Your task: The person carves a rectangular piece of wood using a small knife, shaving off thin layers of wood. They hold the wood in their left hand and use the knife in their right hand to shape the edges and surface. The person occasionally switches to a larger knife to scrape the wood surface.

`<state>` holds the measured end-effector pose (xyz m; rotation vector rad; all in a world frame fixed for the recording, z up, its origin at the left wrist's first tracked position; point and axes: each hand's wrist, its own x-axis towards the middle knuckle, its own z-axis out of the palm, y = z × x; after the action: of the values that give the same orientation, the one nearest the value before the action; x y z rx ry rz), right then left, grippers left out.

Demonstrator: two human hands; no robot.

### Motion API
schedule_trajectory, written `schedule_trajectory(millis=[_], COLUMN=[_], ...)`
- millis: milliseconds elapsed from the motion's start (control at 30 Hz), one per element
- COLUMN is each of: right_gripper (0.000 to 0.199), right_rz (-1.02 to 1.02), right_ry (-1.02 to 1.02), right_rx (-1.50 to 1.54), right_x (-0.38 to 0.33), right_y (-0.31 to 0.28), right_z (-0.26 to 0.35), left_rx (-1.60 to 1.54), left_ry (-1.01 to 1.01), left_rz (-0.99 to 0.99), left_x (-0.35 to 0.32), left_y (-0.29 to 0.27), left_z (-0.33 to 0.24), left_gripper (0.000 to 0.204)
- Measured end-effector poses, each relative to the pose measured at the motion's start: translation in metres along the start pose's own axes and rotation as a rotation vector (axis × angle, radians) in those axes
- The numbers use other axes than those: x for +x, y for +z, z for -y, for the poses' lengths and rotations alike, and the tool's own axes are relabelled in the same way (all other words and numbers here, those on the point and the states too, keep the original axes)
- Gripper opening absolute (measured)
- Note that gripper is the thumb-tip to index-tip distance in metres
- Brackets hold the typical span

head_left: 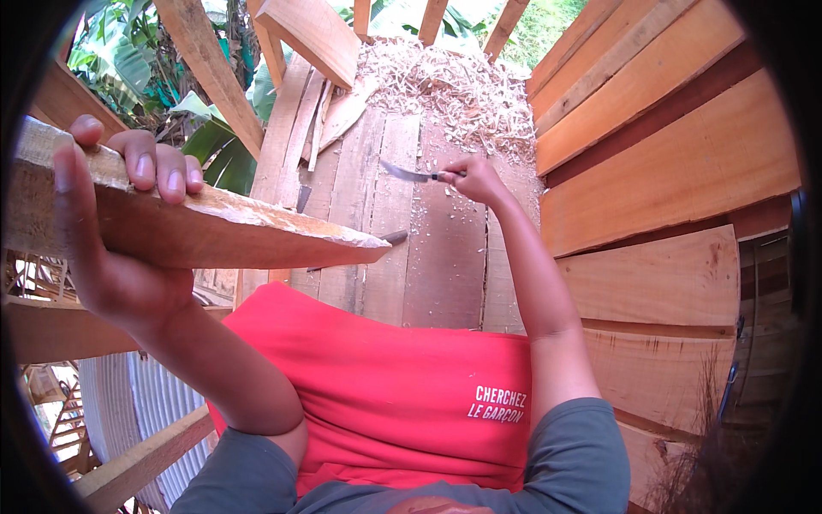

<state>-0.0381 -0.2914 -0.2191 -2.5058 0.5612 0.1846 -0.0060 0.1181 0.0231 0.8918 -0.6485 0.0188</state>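
Note:
My left hand (137, 206) is wrapped round a thick wooden beam (231, 240), thumb on one side and fingertips over its top edge. The beam is raised at the left and narrows toward the middle of the view. Its upper edge looks pale and roughly hewn. My right hand (471, 178) is closed round the dark handle of a knife with a curved blade (402, 172), held over the floorboards and apart from the beam. Just past the beam's narrow end, a dark rod-like piece (396, 237) shows, partly hidden by the beam.
A heap of curled wood shavings (454, 90) covers the far floor. Loose planks (342, 124) and a timber block (312, 34) are at the far left. A board wall (668, 171) runs along the right. Corrugated sheeting (158, 411) shows lower left.

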Motion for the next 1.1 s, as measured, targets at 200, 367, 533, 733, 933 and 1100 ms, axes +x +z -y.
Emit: schedule_trajectory(millis=[200, 367, 533, 733, 933, 1100], right_gripper=[0.022, 0.023, 0.025, 0.022, 0.025, 0.02], right_rz=[-0.221, -0.186, 0.158, 0.594, 0.584, -0.258], right_ry=[0.121, 0.201, 0.027, -0.106, -0.212, 0.01], right_rx=[-0.104, -0.064, -0.07, -0.028, -0.109, -0.212], right_x=[-0.01, 0.001, -0.047, -0.108, -0.106, -0.059], right_y=[0.037, -0.002, -0.029, 0.006, 0.033, -0.002], right_z=[0.008, -0.016, -0.058, -0.063, -0.054, -0.08], left_rx=[0.036, 0.01, -0.034, -0.031, -0.039, -0.038], left_ry=[-0.022, -0.045, -0.059, -0.048, -0.054, -0.051], left_rz=[0.006, 0.026, 0.04, 0.035, 0.011, -0.021], left_x=[0.003, 0.003, 0.003, 0.004, 0.006, 0.008], left_y=[0.002, -0.005, -0.01, -0.008, -0.006, -0.004], left_z=[0.006, 0.003, 0.004, 0.006, 0.004, 0.004], left_gripper=[0.031, 0.031, 0.032, 0.031, 0.032, 0.033])
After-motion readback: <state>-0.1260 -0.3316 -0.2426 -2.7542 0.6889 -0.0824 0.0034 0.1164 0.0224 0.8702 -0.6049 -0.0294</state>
